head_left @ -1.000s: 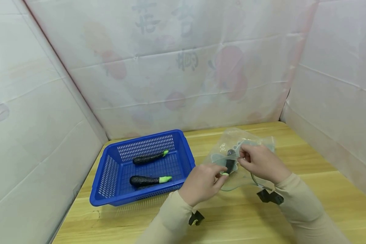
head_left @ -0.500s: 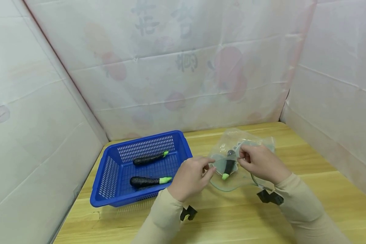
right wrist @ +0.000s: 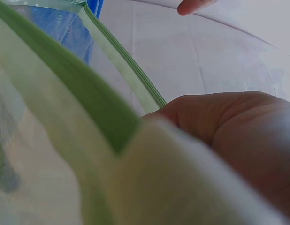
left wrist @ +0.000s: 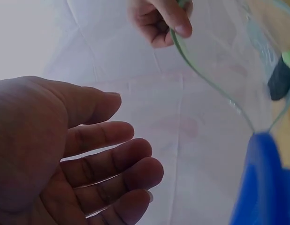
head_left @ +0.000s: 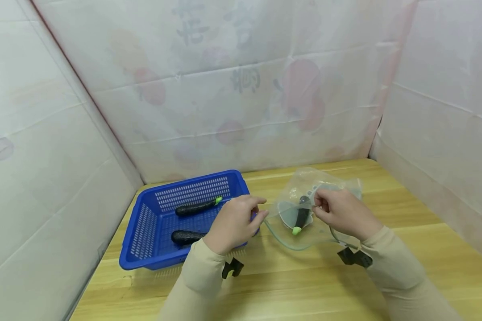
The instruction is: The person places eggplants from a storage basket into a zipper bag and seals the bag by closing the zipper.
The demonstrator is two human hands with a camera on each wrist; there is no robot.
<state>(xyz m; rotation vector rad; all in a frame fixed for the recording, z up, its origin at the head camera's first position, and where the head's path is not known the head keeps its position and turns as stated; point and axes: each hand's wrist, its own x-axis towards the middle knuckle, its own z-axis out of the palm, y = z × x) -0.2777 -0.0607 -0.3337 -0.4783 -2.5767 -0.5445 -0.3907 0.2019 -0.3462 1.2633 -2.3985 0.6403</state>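
A clear zip bag point(head_left: 291, 189) with a green-edged mouth lies at the right, its mouth toward me. Inside is a dark eggplant point(head_left: 302, 216) with a light green stem end. My right hand point(head_left: 341, 211) pinches the bag's upper rim; the right wrist view shows the green zip strip point(right wrist: 88, 89) close up. Over the basket's right side hovers my left hand point(head_left: 234, 223). Its fingers point(left wrist: 131, 173) are relaxed and hold nothing in the left wrist view. Two more eggplants lie in the blue basket, the far one point(head_left: 197, 208) and the near one point(head_left: 184, 237), whose stem end my left hand hides.
The blue plastic basket point(head_left: 126, 240) stands on the left of the wooden table point(head_left: 289, 285), its right wall beside the bag. Pale printed sheets point(head_left: 184, 111) enclose the table at the back and both sides.
My left hand has moved left from the eggplant's stem end at the bag's mouth to above the basket, letting the eggplant lie in the bag. The right hand has stayed on the rim.
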